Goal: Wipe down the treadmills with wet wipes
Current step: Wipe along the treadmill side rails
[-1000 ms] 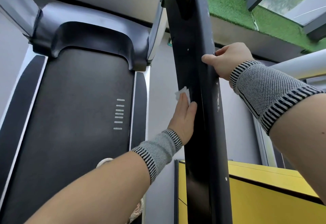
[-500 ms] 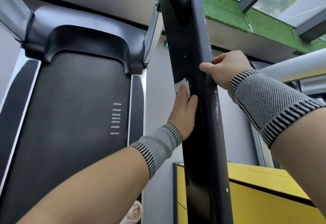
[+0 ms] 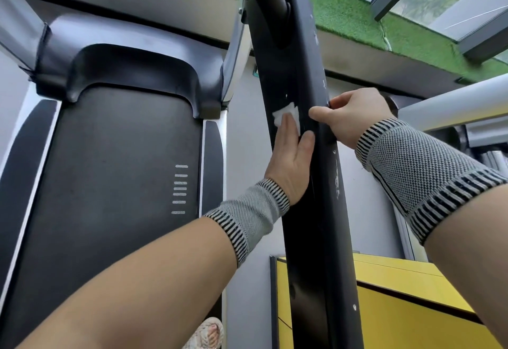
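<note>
Starting at the left, a treadmill belt [image 3: 110,183] runs up toward its dark motor cover [image 3: 132,74], flanked by grey side rails [image 3: 213,142]; nothing touches it at this moment, so by my reading the cleaning is concentrated on the frame beside it. At the bottom, just right of the belt, a shoe [image 3: 209,333] shows where the person stands, close in against the machine.

Next comes the left hand [image 3: 291,162], fingers straight and flat, pressing a small white wet wipe [image 3: 286,118] against the black upright post [image 3: 316,225]. The wipe sits under the fingertips, partly peeking out above them, on the post's left-facing side. A flat palm spreads pressure over the narrow face, which likely suits long strokes along the post.

On the other side of the post, the right hand [image 3: 354,115] curls around its right edge, thumb lying across the front and fingers wrapped behind. That hold probably steadies the post, or the person, against the push of the wiping hand. Both wrists wear knitted striped wristbands [image 3: 412,167].

Farther right, a yellow cabinet [image 3: 412,293] stands low behind the post, and a pale grey bar [image 3: 453,104] crosses above it. Small white specks remain lower on the post, suggesting that stretch is not yet wiped.
</note>
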A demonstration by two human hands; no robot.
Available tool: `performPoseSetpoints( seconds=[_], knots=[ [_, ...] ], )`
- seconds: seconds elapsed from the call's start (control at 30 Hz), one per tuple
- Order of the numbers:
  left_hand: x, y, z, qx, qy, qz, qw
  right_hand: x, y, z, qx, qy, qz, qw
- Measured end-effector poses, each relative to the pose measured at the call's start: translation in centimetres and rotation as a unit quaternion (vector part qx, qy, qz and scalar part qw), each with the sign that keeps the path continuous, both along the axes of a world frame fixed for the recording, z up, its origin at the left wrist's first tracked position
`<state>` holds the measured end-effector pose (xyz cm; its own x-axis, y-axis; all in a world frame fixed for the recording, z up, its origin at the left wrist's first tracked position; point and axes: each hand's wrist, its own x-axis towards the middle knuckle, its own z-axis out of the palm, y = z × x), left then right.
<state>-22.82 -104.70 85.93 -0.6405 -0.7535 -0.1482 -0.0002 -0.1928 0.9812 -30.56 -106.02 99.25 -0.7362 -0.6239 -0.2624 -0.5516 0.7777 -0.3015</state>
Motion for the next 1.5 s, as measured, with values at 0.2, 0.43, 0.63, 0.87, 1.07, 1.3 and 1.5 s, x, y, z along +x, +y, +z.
performPoseSetpoints(
  seconds=[0.2, 0.43, 0.63, 0.87, 1.07, 1.3, 1.5],
  knots=[
    [-0.3, -1.1, 0.4, -0.004, 0.007, 0.017, 1.0, -1.1, -0.3, -0.4, -0.018, -0.044, -0.01, 0.999],
    [-0.1, -2.0, 0.7, -0.01, 0.003, -0.007, 1.0, -2.2, -3.0, -0.4, -0.026, -0.088, -0.028, 0.995],
    [-2.3, -6.0, -0.1, 0.016, 0.013, 0.031, 0.999, -3.0, -2.9, -1.2, -0.032, -0.095, -0.027, 0.995],
    [-0.9, -3.3, -1.0, -0.01, -0.029, -0.009, 0.999, -3.5, -3.0, -1.1, -0.029, -0.105, -0.026, 0.994],
    [-1.5, -4.7, -0.7, 0.049, -0.019, 0.02, 0.998, -3.8, -3.0, -1.5, -0.034, -0.114, -0.029, 0.992],
    [-1.6, -5.1, 1.2, 0.0, 0.017, 0.021, 1.0, -3.4, -2.9, -1.3, -0.041, -0.108, -0.03, 0.993],
    [-0.6, -3.3, -2.1, 0.041, -0.033, -0.01, 0.999, -3.1, -2.8, -1.3, -0.033, -0.102, -0.022, 0.994]
  ],
)
